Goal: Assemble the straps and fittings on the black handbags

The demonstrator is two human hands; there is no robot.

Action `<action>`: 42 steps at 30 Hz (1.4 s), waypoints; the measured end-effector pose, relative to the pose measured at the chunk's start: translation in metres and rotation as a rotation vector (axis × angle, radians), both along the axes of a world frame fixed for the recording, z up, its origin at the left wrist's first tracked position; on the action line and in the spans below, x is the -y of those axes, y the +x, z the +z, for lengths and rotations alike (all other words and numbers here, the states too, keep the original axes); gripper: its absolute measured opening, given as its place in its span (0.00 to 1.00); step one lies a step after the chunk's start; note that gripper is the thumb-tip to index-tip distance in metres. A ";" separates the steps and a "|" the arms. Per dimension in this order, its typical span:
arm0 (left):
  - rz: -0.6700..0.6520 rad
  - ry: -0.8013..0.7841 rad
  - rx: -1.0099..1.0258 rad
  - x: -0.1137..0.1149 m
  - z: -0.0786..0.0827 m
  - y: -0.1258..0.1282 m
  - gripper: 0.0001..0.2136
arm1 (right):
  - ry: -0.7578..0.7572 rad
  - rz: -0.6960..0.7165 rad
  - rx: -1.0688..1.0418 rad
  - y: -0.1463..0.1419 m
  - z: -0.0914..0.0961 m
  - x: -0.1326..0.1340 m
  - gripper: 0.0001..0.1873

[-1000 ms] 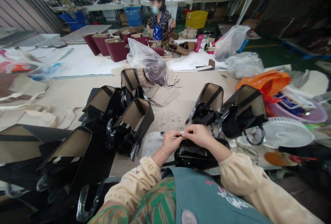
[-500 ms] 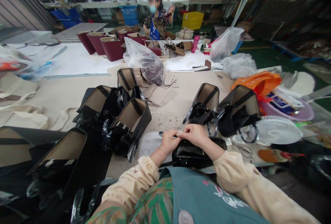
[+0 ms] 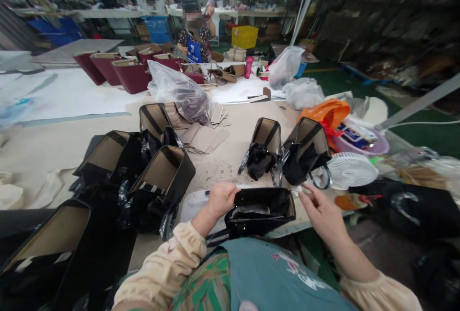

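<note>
A black handbag (image 3: 260, 224) stands in front of me at the table's near edge, its mouth facing up and dark lining inside. My left hand (image 3: 221, 201) is closed at the upper left corner of its rim, with the fingertips curled out of sight. To the right of the bag, my right hand (image 3: 325, 213) hovers over the table edge, thumb and fingers apart, with nothing visible between them. A small whitish scrap (image 3: 297, 190) lies close to its fingertips. Under the left wrist is a pale grey pad (image 3: 194, 205).
Several black bags with tan interiors (image 3: 161, 177) stand at left; two more (image 3: 268, 133) are ahead right. A white round fan grille (image 3: 352, 171) and purple basin (image 3: 381, 145) lie right. Maroon bags (image 3: 131, 76) and a person (image 3: 194, 38) are across the table.
My hands have parted from a joint pinch at the bag's rim. The right hand has moved right, off the bag, and its fingers have opened; the left stays at the corner. The view has turned right.
</note>
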State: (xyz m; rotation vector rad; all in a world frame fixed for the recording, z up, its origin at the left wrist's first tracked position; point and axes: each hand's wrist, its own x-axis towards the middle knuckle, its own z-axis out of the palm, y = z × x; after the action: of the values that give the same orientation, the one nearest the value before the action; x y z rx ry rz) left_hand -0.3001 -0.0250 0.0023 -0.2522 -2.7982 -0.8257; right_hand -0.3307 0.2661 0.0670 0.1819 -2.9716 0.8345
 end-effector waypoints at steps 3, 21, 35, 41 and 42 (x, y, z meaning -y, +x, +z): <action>0.051 -0.031 0.030 -0.002 0.000 -0.004 0.18 | -0.041 -0.056 0.178 0.028 -0.011 -0.022 0.26; -0.001 -0.307 -0.004 -0.021 0.029 -0.006 0.19 | -0.363 0.048 0.393 0.038 -0.024 0.014 0.43; 0.574 -0.417 0.185 -0.028 0.041 0.074 0.20 | -0.389 0.304 0.474 0.081 -0.036 0.044 0.53; 0.480 -0.352 0.426 -0.053 0.050 0.087 0.19 | -0.153 0.473 0.315 0.114 -0.040 0.055 0.59; 0.467 -0.313 0.433 -0.059 0.050 0.088 0.19 | -0.138 0.473 0.300 0.117 -0.043 0.057 0.60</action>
State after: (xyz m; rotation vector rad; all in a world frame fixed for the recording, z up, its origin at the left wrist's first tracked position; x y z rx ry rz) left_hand -0.2124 0.0339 0.0526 0.5848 -3.1688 -0.3608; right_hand -0.2134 0.2095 0.0245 0.8494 -3.1734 1.2032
